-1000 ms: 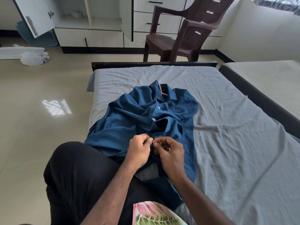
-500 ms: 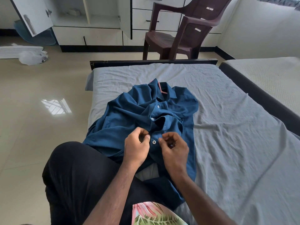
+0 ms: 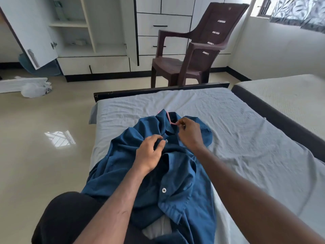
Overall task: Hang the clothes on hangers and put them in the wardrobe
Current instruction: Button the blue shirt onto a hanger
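The right hand (image 3: 189, 132) has been moved from the buttons to pinch the pink hanger hook (image 3: 170, 118); the blue shirt (image 3: 158, 164) is pressed by the left hand's (image 3: 149, 154) relaxed fingers, lifting likely next.

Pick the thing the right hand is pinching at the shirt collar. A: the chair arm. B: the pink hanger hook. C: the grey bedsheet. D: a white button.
B: the right hand pinches the pink hanger hook where it sticks out of the blue shirt's collar, while the left hand rests on the shirt front.
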The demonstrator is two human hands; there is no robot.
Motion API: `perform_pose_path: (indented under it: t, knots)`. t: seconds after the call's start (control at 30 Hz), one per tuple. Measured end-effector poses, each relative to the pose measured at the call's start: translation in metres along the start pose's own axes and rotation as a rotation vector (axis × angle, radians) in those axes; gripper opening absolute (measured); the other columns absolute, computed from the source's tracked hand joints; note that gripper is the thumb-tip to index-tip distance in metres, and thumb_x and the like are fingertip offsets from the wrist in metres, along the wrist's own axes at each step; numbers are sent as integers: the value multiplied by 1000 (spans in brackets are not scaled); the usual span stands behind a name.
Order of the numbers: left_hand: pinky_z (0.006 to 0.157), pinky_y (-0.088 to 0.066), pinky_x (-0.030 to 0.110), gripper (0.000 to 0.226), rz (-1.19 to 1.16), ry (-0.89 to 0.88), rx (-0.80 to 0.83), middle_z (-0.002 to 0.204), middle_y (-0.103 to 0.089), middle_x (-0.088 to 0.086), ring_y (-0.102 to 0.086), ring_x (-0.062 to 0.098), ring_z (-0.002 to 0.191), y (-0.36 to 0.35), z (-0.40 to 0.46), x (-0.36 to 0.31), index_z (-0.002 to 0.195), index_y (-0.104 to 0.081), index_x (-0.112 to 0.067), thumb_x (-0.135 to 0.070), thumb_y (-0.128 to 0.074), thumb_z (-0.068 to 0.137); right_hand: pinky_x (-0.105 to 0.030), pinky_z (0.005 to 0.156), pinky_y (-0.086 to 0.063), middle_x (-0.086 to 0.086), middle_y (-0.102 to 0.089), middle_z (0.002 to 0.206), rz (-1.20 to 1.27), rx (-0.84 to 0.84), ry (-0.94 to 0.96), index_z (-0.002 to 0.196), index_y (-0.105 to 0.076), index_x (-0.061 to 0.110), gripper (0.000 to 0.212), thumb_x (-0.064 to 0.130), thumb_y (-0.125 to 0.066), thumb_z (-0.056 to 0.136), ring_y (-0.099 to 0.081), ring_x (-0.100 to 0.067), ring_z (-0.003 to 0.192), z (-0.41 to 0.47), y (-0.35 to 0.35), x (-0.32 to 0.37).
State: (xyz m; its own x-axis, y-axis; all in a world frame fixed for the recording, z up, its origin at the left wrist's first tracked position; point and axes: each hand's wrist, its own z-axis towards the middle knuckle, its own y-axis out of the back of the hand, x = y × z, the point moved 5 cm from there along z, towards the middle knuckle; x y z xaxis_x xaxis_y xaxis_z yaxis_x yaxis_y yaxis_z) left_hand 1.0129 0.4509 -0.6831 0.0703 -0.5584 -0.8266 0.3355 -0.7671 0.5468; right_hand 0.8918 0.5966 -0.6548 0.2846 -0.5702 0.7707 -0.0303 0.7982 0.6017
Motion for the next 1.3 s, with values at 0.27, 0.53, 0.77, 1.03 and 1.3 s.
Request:
perform_pose_path:
  t: [0.27, 0.53, 0.77, 1.03, 1.3]
  knots:
    - [85, -52, 36, 22, 145, 163, 215, 94, -67, -6, -62, 14, 90, -5, 38, 16, 100, -62, -23, -42, -50, 100, -48, 97, -46, -8, -67, 119, -538, 428, 80, 121, -64, 19, 39, 3, -44, 91, -56, -29, 116, 77, -38, -9]
    - [84, -49, 30, 12, 189, 196, 277, 98, -64, -3, -61, 13, 92, 9, 44, 27, 97, -60, -32, -43, -56, 97, -58, 105, -28, -7, -63, 124, -627, 464, -140, 122, -60, 17, 31, 38, -50, 101, -50, -31, 127, 80, -57, -18]
    - [97, -49, 46, 38, 346, 70, 4, 125, -54, -1, -55, 20, 113, 70, 58, -15, 125, -53, -27, -40, -66, 91, -39, 82, -57, -13, -73, 90, -10, 448, -93, 89, -74, 8, 29, 36, -79, 86, -66, -20, 80, 96, 1, 35]
    - [107, -33, 59, 45, 514, 24, -31, 138, -55, -6, -50, 24, 129, 127, 39, -84, 137, -43, -36, -43, -61, 96, -34, 81, -58, 0, -75, 80, 116, 334, 290, 84, -79, 19, 9, 25, -85, 81, -67, -11, 74, 75, 90, 142]
    - [74, -56, 43, 23, 537, -280, -344, 88, -74, 0, -68, 28, 84, 219, -10, -132, 110, -70, -32, -41, -51, 101, -19, 53, -43, 1, -64, 63, 222, 229, 385, 79, -73, 12, 18, 26, -85, 81, -52, -5, 51, 56, 137, 212]
